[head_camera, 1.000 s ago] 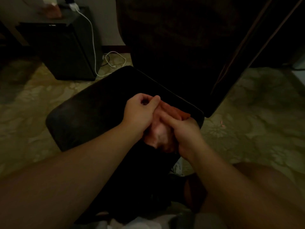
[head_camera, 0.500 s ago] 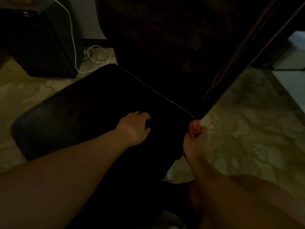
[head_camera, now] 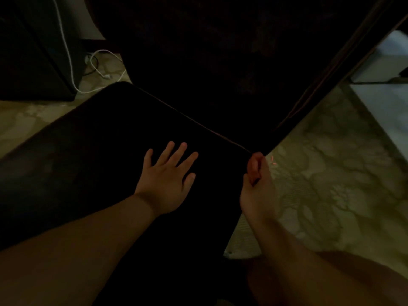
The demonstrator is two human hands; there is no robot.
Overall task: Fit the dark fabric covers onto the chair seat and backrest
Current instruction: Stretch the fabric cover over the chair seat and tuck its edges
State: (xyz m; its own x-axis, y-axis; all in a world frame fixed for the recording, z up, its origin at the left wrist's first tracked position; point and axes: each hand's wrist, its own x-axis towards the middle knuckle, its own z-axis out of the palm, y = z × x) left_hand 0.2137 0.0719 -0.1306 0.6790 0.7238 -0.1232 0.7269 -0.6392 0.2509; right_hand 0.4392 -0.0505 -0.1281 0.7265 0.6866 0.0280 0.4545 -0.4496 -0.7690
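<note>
Dark seat cover under left hand, fingers spread flat on it, right hand pinching its corner edge

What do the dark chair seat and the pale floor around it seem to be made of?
Seat cover: apparently matte dark fabric, showing no shine; the left hand lies flat on it while the right hand pinches its corner. The dim light hides any weave. Floor: pale greenish with a mottled, flowery pattern and no gloss; possibly carpet or patterned vinyl, I cannot tell which.
</note>
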